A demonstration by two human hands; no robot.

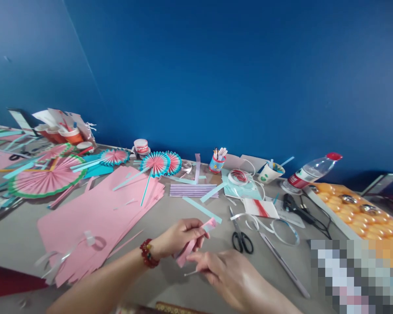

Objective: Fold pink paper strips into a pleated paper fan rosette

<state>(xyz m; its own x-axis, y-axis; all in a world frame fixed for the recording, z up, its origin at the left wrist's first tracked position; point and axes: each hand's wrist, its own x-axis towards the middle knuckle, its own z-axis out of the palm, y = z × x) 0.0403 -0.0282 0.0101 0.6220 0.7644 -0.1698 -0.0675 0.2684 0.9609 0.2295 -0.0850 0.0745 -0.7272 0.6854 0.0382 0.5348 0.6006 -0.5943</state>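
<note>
My left hand (187,234), with a red bead bracelet on its wrist, is closed on a folded pink paper strip (210,225). The strip runs slantwise through the fingers, with a shiny patch near its upper end. Close to its lower end is my right hand (221,271), fingers pinched together; a thin white stick (190,274) pokes out from under them. The stick's other end is hidden in the hand. Both hands are above the grey table, left of black-handled scissors (242,240). Beyond them lie a pleated lilac paper (191,190) and a light blue strip (203,209).
A stack of pink paper (101,209) covers the left side, with round paper fans (155,164) behind it. On the right are a metal ruler-like strip (284,264), a glue gun (298,209), a tilted bottle (311,172) and an orange bumpy box (363,209). A blue wall (216,78) stands behind.
</note>
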